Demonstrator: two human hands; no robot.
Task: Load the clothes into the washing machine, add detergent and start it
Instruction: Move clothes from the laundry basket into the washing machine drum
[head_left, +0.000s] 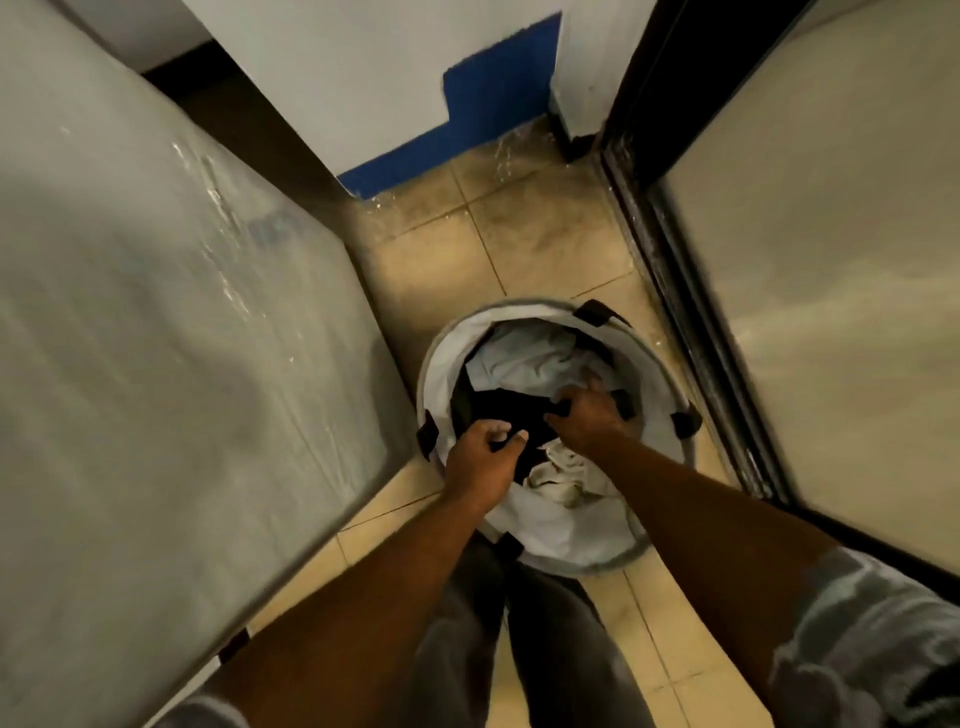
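A round white laundry basket (441, 364) with black handle tabs stands on the tiled floor in front of my legs. Inside lie a pale blue garment (524, 358), a black garment (506, 410) and a crumpled off-white cloth (558, 475). Both my hands reach into the basket. My left hand (485, 457) curls its fingers round the near edge of the black garment. My right hand (584, 415) grips the same black garment further right, its fingers buried in the cloth. The grey top of the washing machine (156, 338) fills the left side.
A dark-framed door or panel (831, 260) runs along the right. A white wall with a blue painted base (467, 119) closes the far end. The tiled floor strip (519, 234) between machine and door is narrow. My grey trousers show below the basket.
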